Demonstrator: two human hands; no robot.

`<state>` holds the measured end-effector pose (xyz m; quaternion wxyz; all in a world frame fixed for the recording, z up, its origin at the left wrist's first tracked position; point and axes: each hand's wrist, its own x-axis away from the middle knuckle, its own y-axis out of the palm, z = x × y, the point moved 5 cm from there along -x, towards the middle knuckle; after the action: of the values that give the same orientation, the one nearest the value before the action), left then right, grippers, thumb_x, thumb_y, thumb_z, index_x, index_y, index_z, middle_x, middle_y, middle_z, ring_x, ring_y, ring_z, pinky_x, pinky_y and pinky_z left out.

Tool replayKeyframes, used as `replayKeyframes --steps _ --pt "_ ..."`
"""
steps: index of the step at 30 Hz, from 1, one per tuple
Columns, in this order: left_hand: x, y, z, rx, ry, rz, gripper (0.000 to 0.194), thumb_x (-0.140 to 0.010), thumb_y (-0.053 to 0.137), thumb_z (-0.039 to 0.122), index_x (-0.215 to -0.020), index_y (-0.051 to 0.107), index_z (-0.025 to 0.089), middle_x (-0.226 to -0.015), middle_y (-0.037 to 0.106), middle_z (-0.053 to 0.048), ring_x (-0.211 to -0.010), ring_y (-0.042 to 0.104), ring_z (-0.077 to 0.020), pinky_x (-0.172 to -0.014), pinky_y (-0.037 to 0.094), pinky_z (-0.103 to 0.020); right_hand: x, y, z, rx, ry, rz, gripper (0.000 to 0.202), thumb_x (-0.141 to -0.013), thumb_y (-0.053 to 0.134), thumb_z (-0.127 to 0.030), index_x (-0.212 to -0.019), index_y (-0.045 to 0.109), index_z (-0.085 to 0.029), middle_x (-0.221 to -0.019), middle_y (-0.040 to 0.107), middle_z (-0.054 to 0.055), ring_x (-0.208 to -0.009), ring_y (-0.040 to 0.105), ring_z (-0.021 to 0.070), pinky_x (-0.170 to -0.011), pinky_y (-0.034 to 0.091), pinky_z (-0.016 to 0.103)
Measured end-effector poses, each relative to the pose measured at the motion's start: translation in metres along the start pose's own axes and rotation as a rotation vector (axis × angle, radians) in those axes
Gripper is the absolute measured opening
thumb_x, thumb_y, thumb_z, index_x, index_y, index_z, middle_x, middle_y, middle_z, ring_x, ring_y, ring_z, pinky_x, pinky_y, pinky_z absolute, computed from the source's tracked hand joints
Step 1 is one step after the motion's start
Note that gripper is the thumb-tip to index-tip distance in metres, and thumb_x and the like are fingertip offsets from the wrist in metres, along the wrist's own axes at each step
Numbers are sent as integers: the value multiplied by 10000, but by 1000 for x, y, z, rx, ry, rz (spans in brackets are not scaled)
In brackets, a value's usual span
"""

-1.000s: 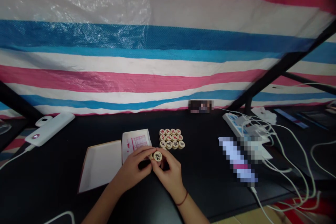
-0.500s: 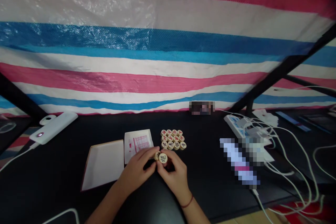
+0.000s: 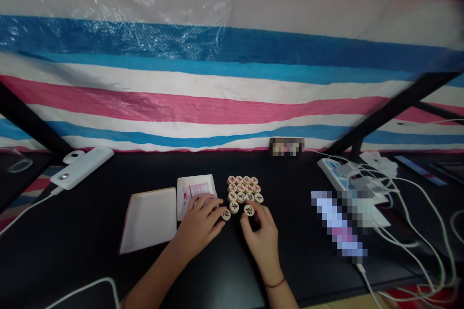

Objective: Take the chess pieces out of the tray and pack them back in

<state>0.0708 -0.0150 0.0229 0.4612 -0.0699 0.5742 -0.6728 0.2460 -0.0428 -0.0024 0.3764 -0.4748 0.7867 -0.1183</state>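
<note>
Right now both hands are bent low over the black table (image 3: pixel 290 260), each busy with a round, pale game piece. The left hand (image 3: pixel 197 224) is curled, its thumb and fingertips closed about the near disc (image 3: pixel 226 215), which bears a black character; the remaining fingers fan out loosely over the edge of the printed tray (image 3: pixel 183 210). The right hand (image 3: pixel 261 231), with a thin dark band (image 3: pixel 275 284) at the wrist, has thumb and forefinger brought together on the right-hand disc (image 3: pixel 248 210), black-lettered too. I can't tell from where I stand whether either disc rests on the tabletop or is slightly raised.

Between the two sits a lone disc (image 3: pixel 234 207), just in front of the neat block of pieces (image 3: pixel 247 188): two rows lettered in red at the back, one in black nearer the hands. To the left, beside the printed tray, lies a white-lined open box half (image 3: pixel 150 219). Farther left is a white power bank (image 3: pixel 85 166); well over to the right, a power strip (image 3: pixel 331 174) lies under tangled white cables (image 3: pixel 416 212). A striped sheet (image 3: pixel 203 106) hangs behind everything.
</note>
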Motion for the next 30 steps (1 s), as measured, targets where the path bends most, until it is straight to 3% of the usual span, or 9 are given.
replayKeyframes --steps 5,11,17,20,26,30 --pt "-4 7 7 -11 -6 -64 194 -868 608 216 -1061 627 220 -1076 675 -48 -1113 528 -281 -966 376 -495 5 5 11 127 -5 -73 271 -835 566 -283 -1073 635 -173 -935 653 96 -858 606 242 -764 504 388" --pt "-4 12 8 -23 -11 -94 182 -842 642 188 -1017 625 233 -1036 666 -31 -1105 524 -286 -960 361 -502 6 7 10 141 -6 -55 195 -850 558 -315 -978 616 -180 -908 660 91 -812 603 231 -712 486 358" --pt "-3 17 7 -42 -2 -87 151 -860 620 166 -996 612 229 -1031 681 -20 -1129 521 -277 -967 334 -491 4 4 9 125 13 -36 255 -859 554 -337 -1042 614 -169 -871 633 76 -762 591 210 -672 485 337" --pt "-3 16 10 -34 1 -54 112 -860 607 161 -956 609 221 -970 688 -15 -1079 546 -271 -953 336 -487 3 -1 1 52 -8 -7 205 -881 538 -307 -1020 612 -176 -842 620 60 -736 582 186 -662 494 313" --pt "-2 2 19 62 43 30 138 -872 563 166 -1002 595 203 -983 669 -39 -962 589 -217 -900 407 -398 5 2 -32 -162 -161 -201 140 -876 563 -230 -996 628 -199 -853 654 53 -772 623 172 -694 530 284" --pt "0 -3 21 96 107 82 97 -900 539 185 -990 574 186 -944 653 -57 -849 596 -200 -819 459 -364 3 2 -43 -207 -161 -231 110 -875 557 -207 -952 634 -202 -871 662 56 -776 630 170 -703 537 285"
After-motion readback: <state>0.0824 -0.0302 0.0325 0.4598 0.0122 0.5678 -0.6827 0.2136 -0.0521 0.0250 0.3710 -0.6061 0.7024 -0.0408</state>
